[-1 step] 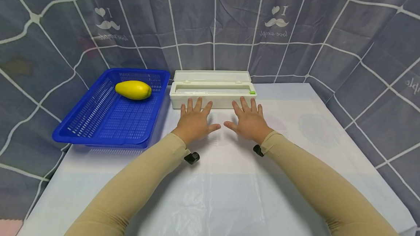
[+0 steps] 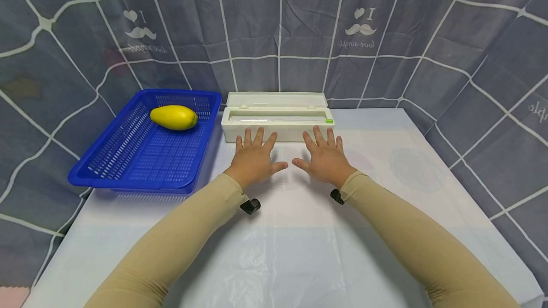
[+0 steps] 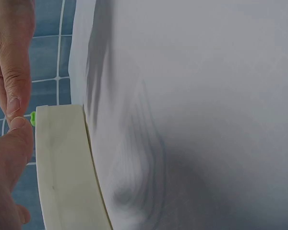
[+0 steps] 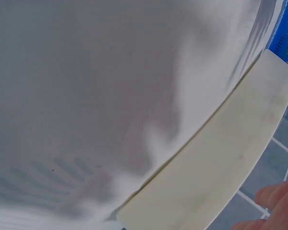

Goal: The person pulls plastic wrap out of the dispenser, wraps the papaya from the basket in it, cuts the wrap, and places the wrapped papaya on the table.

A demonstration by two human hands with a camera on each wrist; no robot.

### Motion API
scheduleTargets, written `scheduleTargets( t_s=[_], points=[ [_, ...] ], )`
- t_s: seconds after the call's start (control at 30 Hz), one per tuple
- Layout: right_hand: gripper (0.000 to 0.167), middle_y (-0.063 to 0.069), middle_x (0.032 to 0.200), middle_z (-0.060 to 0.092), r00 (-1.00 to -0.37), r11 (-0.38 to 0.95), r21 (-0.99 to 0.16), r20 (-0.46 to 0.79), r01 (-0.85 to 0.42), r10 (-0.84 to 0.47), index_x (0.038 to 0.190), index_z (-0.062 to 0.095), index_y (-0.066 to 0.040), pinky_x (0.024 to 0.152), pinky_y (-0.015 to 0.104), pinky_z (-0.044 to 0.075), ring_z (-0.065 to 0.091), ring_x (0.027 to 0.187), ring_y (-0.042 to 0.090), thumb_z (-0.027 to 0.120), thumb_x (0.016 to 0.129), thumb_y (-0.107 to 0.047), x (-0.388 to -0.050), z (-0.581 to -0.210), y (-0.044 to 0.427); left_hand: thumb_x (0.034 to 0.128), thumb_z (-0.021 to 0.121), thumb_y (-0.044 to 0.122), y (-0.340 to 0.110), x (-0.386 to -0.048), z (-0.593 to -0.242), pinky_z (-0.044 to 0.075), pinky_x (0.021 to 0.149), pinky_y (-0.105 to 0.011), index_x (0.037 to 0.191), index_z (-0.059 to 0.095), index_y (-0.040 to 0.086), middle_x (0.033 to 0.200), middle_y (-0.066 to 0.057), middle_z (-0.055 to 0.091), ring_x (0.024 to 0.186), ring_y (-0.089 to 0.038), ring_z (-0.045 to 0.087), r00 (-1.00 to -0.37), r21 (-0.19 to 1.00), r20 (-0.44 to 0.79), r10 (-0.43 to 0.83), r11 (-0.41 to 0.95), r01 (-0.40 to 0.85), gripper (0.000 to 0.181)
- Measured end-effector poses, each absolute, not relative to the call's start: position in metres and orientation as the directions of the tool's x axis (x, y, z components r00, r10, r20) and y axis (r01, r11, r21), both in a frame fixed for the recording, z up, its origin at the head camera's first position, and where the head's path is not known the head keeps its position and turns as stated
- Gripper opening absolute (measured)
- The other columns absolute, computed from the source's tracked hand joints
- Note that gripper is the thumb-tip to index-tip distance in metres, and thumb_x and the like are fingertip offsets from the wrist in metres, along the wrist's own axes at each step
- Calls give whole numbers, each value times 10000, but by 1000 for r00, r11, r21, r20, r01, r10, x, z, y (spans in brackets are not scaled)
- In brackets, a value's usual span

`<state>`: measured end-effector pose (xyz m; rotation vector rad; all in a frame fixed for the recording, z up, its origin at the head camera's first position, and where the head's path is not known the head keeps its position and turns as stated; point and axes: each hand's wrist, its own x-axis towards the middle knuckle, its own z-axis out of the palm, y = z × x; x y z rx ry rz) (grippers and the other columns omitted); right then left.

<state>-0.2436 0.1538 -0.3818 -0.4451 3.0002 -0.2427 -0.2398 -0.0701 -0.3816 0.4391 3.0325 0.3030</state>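
Observation:
My left hand [image 2: 253,159] is held palm down with straight, spread fingers, in front of the left half of a long white cling film dispenser [image 2: 274,133]. My right hand [image 2: 327,159] mirrors it before the right half, fingers spread too. Both hands are free of any object; whether the fingertips touch the dispenser I cannot tell. Its lid [image 2: 276,100] stands raised at the back, and a small green slider [image 2: 329,120] sits at the right end of the slot. The wrist views show the dispenser's plain front wall [image 3: 65,163] close up.
To the left, a blue plastic basket [image 2: 141,175] holds a yellow papaya-like fruit [image 2: 174,117] near its back. A white cloth [image 2: 299,260] covers the table. Grey checked curtain [image 2: 252,27] hangs behind and at both sides.

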Motion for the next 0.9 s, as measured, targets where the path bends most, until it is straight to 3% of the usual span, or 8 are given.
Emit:
scheduleTargets(
  t_s=[0.47,0.9],
  points=[
    [917,222,1767,46,-956,945,-183,-62,-273,-288,1696,169,-108,1276,713,23,-36,1605,541,478,1037,-667,-247,-377,159,975,550,727,-73,-243,-381,66,1289,-691,1695,231,220,1766,-194,117,1613,-521,23,-953,208,-4,304,932,296,936],
    [827,275,1740,131,-962,938,-228,-14,-262,-272,1673,239,-64,1286,686,83,62,1597,553,515,1066,-554,-272,-370,192,1022,575,610,-107,-275,-370,120,1299,-656,1656,331,130,1726,-238,242,1605,-520,125,-959,273,110,261,920,282,832]
  ],
)
